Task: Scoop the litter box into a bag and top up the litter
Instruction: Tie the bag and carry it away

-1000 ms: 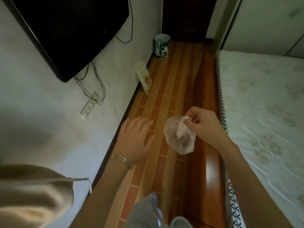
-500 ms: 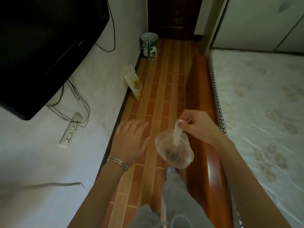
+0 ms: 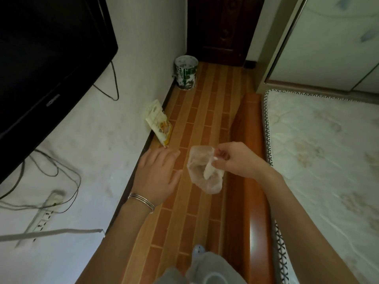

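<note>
No text can be read: the logo on the television [image 3: 51, 58] and the print on the packet [image 3: 159, 123] beyond the left hand [image 3: 158, 175] are blurred.

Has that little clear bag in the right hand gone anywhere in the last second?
Yes. The clear bag, pinched by the right hand, has travelled forward, nearer the yellow packet leaning on the wall.

Two hands [image 3: 158, 175] [image 3: 235, 160], one clear bag [image 3: 211, 183], one bucket [image 3: 186, 72], one pouch [image 3: 159, 121], one television [image 3: 41, 58]
</note>
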Demonstrator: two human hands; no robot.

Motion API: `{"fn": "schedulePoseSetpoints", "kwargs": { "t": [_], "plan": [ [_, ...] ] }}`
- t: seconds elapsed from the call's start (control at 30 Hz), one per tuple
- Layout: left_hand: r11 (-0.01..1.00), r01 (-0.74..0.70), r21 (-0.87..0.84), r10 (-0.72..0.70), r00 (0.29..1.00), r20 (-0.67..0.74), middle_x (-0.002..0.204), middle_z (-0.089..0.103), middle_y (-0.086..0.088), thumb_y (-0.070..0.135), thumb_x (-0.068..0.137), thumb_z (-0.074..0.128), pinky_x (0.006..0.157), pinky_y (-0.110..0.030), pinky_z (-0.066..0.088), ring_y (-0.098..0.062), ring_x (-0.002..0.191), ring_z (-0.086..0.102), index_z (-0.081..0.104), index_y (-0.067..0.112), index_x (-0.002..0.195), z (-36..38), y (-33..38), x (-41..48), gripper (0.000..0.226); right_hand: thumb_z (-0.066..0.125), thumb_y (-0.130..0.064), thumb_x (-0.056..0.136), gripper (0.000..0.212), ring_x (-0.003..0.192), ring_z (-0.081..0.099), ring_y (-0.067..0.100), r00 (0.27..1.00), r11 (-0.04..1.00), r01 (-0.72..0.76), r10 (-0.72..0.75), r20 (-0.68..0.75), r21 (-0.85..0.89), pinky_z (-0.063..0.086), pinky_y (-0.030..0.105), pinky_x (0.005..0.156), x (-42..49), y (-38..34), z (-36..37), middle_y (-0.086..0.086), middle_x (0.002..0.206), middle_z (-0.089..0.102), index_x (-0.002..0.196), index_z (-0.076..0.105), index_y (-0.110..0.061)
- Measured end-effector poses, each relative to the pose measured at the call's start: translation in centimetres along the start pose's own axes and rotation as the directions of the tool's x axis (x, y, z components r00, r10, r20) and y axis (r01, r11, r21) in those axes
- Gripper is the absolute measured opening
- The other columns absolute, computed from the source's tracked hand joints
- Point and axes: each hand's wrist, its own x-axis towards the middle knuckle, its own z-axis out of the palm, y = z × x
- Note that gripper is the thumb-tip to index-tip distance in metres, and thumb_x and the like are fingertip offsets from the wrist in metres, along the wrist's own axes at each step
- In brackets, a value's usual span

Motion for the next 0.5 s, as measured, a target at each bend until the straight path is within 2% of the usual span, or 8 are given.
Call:
{"fn": "schedulePoseSetpoints", "kwargs": {
  "t": [0.13,0.23,0.37,0.5],
  "plan": [
    [1.0,-0.009,-0.002,0.009,1.0,0.004,0.122,0.06,0.0,0.044,0.084,0.039,0.101,-0.045,0.036,-0.023,0.116,0.054,0.057,0.019,0.124,1.6,-0.5,5.3,0.05,0.064,-0.036,0.079,0.011,0.076,0.061,0.013,0.998,1.0,-0.017,0.018,0.058,-0.015,0.052,0.03,0.067,5.0,2.9,-2.2,-0.007,0.078,0.061,0.076,0.055,-0.031],
    [1.0,-0.016,0.004,0.016,1.0,0.011,0.12,0.062,0.0,0.043,0.084,0.042,0.1,-0.044,0.037,-0.024,0.113,0.055,0.058,0.019,0.122,2.6,-1.2,9.3,0.048,0.064,-0.041,0.081,0.017,0.074,0.06,0.011,0.998,1.0,-0.016,0.017,0.061,-0.009,0.048,0.025,0.063,8.7,4.8,-3.9,-0.006,0.076,0.061,0.073,0.057,-0.029],
    [0.999,-0.031,0.008,0.031,0.999,0.015,0.117,0.063,-0.003,0.041,0.083,0.045,0.096,-0.045,0.041,-0.025,0.11,0.058,0.06,0.017,0.12,4.3,-2.7,15.2,0.047,0.064,-0.042,0.082,0.026,0.074,0.062,0.014,0.998,1.0,-0.017,0.018,0.06,-0.011,0.05,0.028,0.065,14.1,7.0,-6.1,-0.001,0.076,0.065,0.077,0.063,-0.017],
    [0.999,-0.042,-0.009,0.043,0.998,0.05,0.12,0.061,-0.002,0.038,0.085,0.055,0.1,-0.047,0.039,-0.024,0.116,0.054,0.057,0.019,0.123,6.0,-4.8,22.2,0.042,0.064,-0.041,0.082,0.022,0.074,0.061,0.01,0.999,1.0,-0.021,0.022,0.046,-0.022,0.049,0.024,0.064,19.8,8.1,-8.4,-0.006,0.077,0.063,0.079,0.063,-0.02]
  ]
}}
